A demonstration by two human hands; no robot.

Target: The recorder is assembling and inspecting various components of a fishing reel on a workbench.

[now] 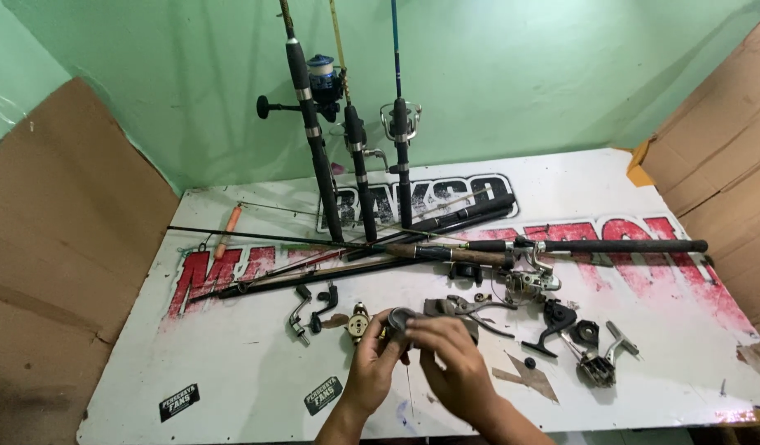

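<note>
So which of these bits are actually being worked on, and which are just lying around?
In hand:
- left hand and right hand, both holding a small round grey reel part

Lying about:
- three upright fishing rods against the wall
- rods lying flat
- crank handles
- pliers
- loose reel pieces
- white table

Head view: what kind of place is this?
Likely a small fishing-tackle repair bench: rods lean on a green wall, loose reel parts lie on a white board, and both hands hold a round reel part.
</note>
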